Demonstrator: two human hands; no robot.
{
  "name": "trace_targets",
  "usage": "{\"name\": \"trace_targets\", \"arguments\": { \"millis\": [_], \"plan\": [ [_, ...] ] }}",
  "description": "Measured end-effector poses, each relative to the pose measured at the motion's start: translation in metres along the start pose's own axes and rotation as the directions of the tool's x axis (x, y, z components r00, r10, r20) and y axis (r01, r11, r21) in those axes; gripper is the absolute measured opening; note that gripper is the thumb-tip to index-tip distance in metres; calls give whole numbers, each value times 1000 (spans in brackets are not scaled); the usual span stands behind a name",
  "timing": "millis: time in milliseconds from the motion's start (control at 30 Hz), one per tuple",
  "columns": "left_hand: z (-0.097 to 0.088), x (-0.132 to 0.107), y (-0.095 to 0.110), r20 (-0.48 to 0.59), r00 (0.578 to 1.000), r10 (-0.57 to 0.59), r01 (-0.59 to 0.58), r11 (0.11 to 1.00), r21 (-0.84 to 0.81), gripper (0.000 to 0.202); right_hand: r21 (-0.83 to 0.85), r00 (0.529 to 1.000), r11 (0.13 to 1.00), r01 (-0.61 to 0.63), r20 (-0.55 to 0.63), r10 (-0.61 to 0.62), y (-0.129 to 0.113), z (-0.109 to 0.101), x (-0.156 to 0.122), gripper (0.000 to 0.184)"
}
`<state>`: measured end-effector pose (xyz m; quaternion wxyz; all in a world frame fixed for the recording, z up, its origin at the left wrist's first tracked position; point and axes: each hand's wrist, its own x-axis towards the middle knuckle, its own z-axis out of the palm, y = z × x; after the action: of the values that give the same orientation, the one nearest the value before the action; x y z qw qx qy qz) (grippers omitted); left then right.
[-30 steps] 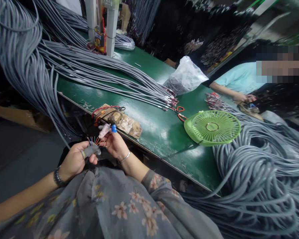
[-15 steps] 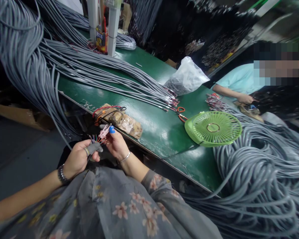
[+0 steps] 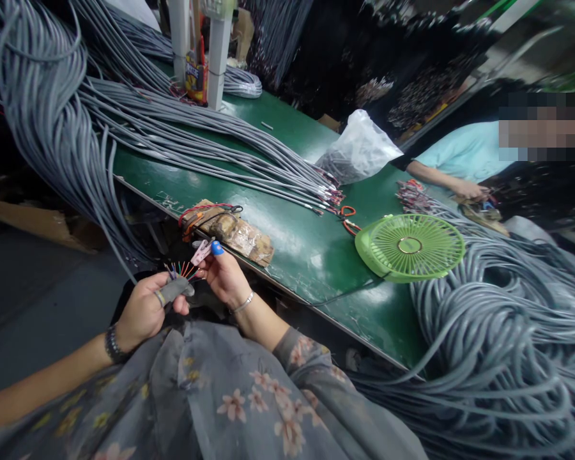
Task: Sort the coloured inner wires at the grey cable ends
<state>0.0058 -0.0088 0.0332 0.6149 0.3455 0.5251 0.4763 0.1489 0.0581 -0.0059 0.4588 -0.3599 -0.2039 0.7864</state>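
Observation:
My left hand (image 3: 141,313) is closed round the end of a grey cable (image 3: 175,289), and several thin coloured wires (image 3: 179,269) fan out of that end. My right hand (image 3: 224,278) pinches at those wires with its fingertips. It wears a blue finger cot (image 3: 216,248) and a pinkish wrapping on another finger. Both hands hover just in front of the near edge of the green table (image 3: 292,249), over my lap in a grey flowered garment.
Bundles of grey cables (image 3: 211,150) lie across the table and hang off its left side. A coil of grey cable (image 3: 498,345) fills the right. On the table are a tape-wrapped brown block (image 3: 234,233), a green fan (image 3: 409,246) and a plastic bag (image 3: 359,150). Another person's hand (image 3: 467,190) works at the far right.
Both hands stay almost in place. The right fingertips have shifted slightly on the coloured wires.

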Motion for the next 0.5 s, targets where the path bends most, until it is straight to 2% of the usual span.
{"name": "trace_targets", "arguments": {
  "millis": [133,367,500],
  "plan": [
    [1,3,0,-20,1000,18,-19,999,-39,20,-21,1000,1000,18,5,-18,2,0,0,35],
    [5,9,-3,-47,999,-15,13,999,-52,22,-33,997,997,71,-5,-71,4,0,1,35],
    [5,10,-4,-54,998,-40,37,998,-50,23,-23,999,999,49,1,-49,4,0,1,38]
  ]
}}
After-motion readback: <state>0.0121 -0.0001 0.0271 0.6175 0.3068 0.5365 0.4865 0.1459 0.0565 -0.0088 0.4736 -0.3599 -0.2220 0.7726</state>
